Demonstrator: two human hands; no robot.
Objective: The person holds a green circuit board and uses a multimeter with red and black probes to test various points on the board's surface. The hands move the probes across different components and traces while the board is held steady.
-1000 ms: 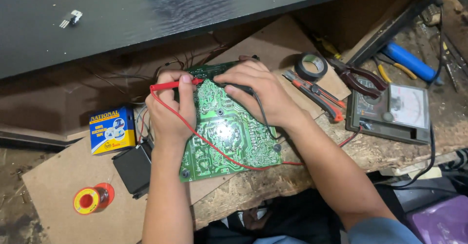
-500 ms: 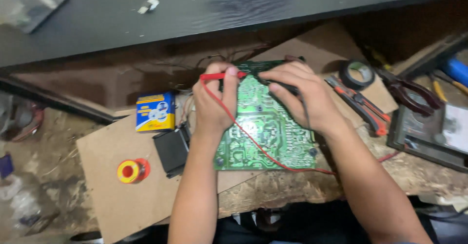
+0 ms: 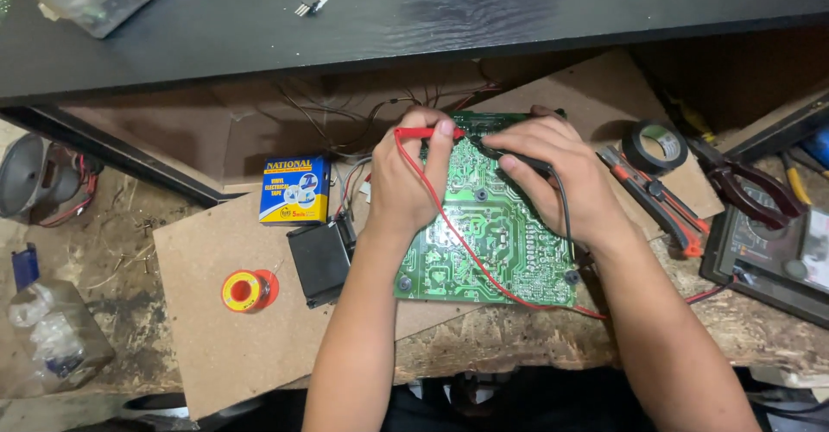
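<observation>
Gripping a red probe, left hand presses it onto green circuit board, right hand pinching black probe on same board, w/ black tape roll right of it.

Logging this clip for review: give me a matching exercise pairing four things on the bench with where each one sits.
Things:
1. red probe
2. black tape roll
3. solder spool
4. blue and yellow box

Places:
A. on the brown board left of the black box
B. in the left hand, tip on the green circuit board
C. right of the right hand, beside the cutter
D. left of the left hand, above the black box

Pairs: 1-B, 2-C, 3-A, 4-D
</observation>
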